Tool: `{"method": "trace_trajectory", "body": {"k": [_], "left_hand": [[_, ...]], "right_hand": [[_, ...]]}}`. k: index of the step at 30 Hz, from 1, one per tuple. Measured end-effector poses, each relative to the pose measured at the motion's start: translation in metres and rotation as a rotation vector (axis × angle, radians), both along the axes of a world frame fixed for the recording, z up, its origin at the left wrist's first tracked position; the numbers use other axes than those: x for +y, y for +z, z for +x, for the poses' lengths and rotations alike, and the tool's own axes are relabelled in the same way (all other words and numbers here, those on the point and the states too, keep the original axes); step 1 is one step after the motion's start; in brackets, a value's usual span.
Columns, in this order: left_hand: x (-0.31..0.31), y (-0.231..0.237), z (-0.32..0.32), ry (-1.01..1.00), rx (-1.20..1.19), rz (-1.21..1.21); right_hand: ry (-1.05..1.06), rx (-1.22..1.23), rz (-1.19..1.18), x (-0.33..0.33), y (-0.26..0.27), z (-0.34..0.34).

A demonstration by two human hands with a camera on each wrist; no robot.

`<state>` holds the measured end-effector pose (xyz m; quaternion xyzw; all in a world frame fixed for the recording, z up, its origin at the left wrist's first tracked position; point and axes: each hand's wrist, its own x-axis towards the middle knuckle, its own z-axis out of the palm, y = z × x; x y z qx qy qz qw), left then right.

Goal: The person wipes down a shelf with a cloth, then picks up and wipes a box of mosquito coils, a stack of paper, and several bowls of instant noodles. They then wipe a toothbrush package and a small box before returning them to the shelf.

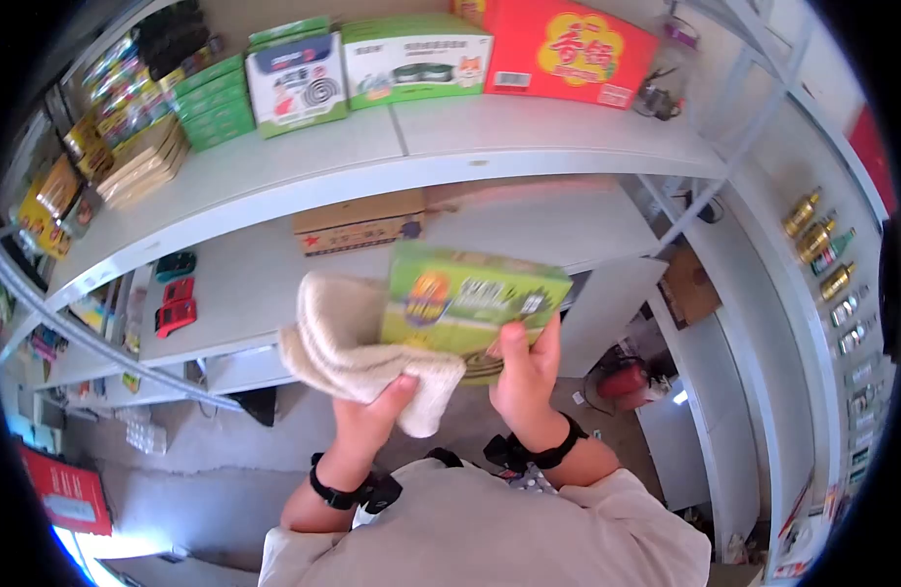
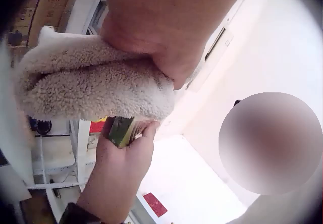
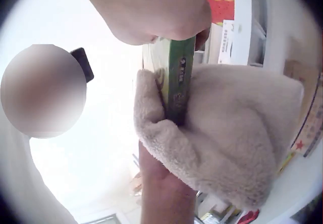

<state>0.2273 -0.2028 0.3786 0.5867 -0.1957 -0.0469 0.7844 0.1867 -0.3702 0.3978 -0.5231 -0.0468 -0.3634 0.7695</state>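
1. Closest, a green printed carton (image 1: 475,303) is held up; what it contains cannot be seen.
2. Its front carries an orange-and-blue emblem, pale lettering and a ringed pattern near the bottom; the narrow side is darker green.
3. Beside it, a cream fleecy cloth (image 1: 358,347) hangs in thick, soft folds, and overlaps the carton's lower corner.
4. Apart from each other, both hands are occupied: the left hand (image 1: 370,416) grips the cloth, thumb on top, and the right hand (image 1: 527,380) pinches the carton at its right end, thumb on the front.
5. So the cloth lies above and around the left fingers, while the carton stands tilted between the hands, reaching up past the right thumb.
6. Beyond, the lower shelf (image 1: 245,279) bears a brown cardboard carton (image 1: 360,223) with a red star.
7. Farther up, the upper shelf (image 1: 450,137) holds a coil-printed box (image 1: 296,83), a red carton (image 1: 568,54) and a clear container (image 1: 663,83) with dark items inside.
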Motion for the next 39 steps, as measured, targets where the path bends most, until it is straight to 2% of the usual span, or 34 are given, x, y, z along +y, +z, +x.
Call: {"method": "trace_trajectory", "body": {"k": [3, 4, 8, 11, 12, 15, 16, 19, 23, 26, 29, 30, 32, 34, 36, 39], "left_hand": [[0.003, 0.003, 0.005, 0.018, 0.1, -0.169], [0.007, 0.003, 0.008, 0.026, 0.123, -0.235], [0.033, 0.006, 0.024, 0.094, 0.116, -0.34], [0.079, 0.013, 0.051, 0.124, 0.075, -0.184], [0.093, 0.022, 0.06, 0.114, 0.091, -0.202], [0.133, 0.021, 0.085, 0.072, 0.026, -0.165], [0.142, 0.024, 0.09, 0.092, 0.021, -0.151], [0.178, 0.033, 0.104, 0.115, 0.057, -0.15], [0.228, 0.037, 0.122, 0.166, -0.161, 0.077], [0.261, 0.029, 0.134, 0.189, -0.233, 0.134], [0.295, 0.017, 0.155, 0.364, -0.403, 0.282], [0.313, 0.023, 0.162, 0.411, -0.578, 0.466], [0.341, 0.009, 0.175, 0.482, -0.4, 0.302], [0.359, 0.015, 0.186, 0.519, -0.219, 0.106], [0.378, 0.007, 0.196, 0.519, -0.111, 0.055], [0.393, 0.0, 0.202, 0.517, -0.052, 0.032]], "right_hand": [[0.004, 0.043, 0.293, 0.036, 0.001, 0.026], [0.017, 0.078, 0.234, 0.046, -0.008, 0.032], [0.069, 0.05, 0.355, 0.095, -0.019, 0.052], [0.247, 0.075, 0.31, 0.109, -0.004, 0.071], [0.365, 0.072, 0.326, 0.109, 0.005, 0.078], [0.277, 0.018, 0.006, 0.115, 0.02, 0.096], [0.258, 0.012, 0.011, 0.122, 0.023, 0.102], [0.156, 0.033, -0.394, 0.13, 0.027, 0.127], [0.365, 0.074, -0.489, 0.163, 0.036, 0.156], [0.255, -0.026, -0.743, 0.186, 0.048, 0.175], [0.118, -0.098, -0.993, 0.199, 0.082, 0.189], [0.077, -0.112, -1.068, 0.203, 0.095, 0.192], [-0.02, -0.126, -0.956, 0.208, 0.114, 0.203], [-0.184, 0.005, -1.033, 0.206, 0.147, 0.214], [-0.327, -0.012, -1.198, 0.204, 0.178, 0.236], [-0.257, 0.042, -1.363, 0.196, 0.211, 0.281]]}}
